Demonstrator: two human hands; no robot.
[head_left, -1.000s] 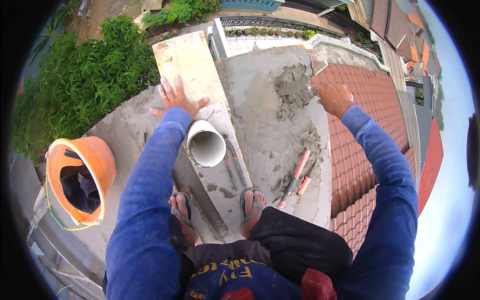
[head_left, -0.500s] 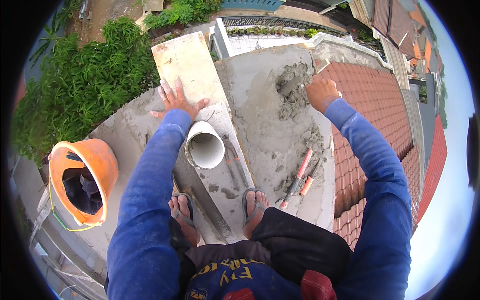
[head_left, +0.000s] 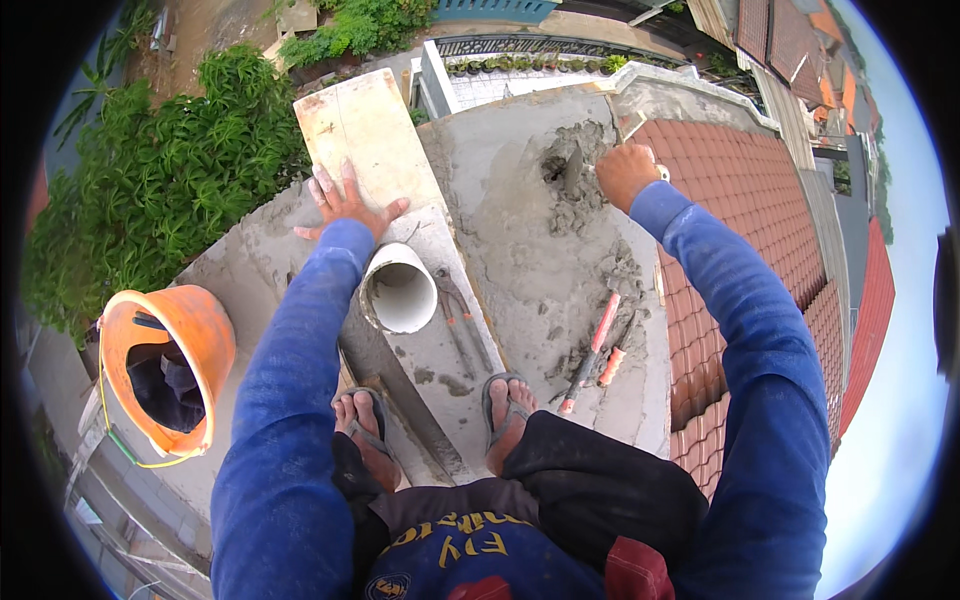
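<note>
Fingers spread, my left hand (head_left: pixel 350 208) lies flat on a pale board (head_left: pixel 365 130) with a cement-smeared lower part. My right hand (head_left: pixel 628 178) is closed in a fist around the handle of a trowel (head_left: pixel 573 176). The trowel's grey blade stands in a heap of wet mortar (head_left: pixel 580 215) on the slab (head_left: pixel 500 230), beside a dark hollow. Close below my left hand is a white plastic pipe (head_left: pixel 408 304), its round open end facing up. A long tool with two orange-tipped handles (head_left: pixel 462 335) rests to the right of the pipe.
An orange bucket (head_left: pixel 205 325) with dark cloth inside stands at left. Tools with red (head_left: pixel 605 325) and orange (head_left: pixel 612 367) handles lie in mortar at right. Red roof tiles (head_left: pixel 740 210) border the slab's right side; green foliage (head_left: pixel 190 170) lies beyond its left edge. My sandalled feet stand nearby.
My right hand has shifted slightly left, and the trowel blade has turned more upright in the mortar. A dark hollow now shows beside it. My left hand stays on the board.
</note>
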